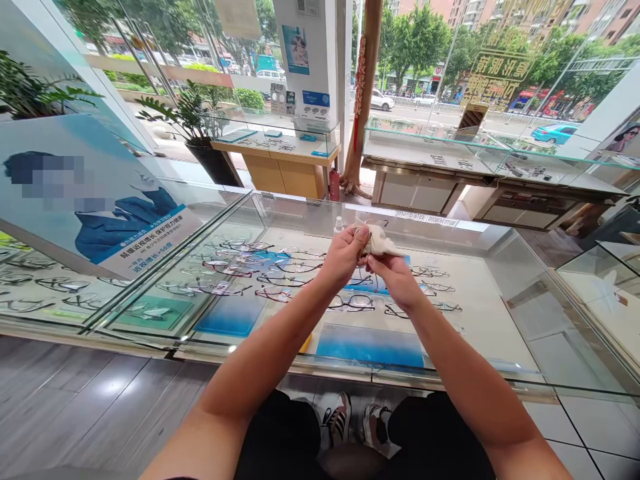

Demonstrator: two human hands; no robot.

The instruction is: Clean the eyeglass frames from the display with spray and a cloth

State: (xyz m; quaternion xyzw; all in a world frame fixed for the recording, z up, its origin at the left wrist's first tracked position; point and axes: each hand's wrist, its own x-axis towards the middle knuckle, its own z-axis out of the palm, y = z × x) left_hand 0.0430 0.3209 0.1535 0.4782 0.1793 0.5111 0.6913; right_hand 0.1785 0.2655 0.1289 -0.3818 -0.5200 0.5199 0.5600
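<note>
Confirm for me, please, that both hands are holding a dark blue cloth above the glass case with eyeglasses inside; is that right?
Not quite: the head view shows that the cloth is pale beige, not dark blue. The left hand and right hand do hold it above the glass case with eyeglasses inside.

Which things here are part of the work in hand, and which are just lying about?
In use:
- pale cloth, held between left hand and right hand
- possibly the small bottle beyond the left hand

Lying about:
- eyeglasses in the display case
- blue sheet under the arms
- poster
- fire extinguisher
</note>
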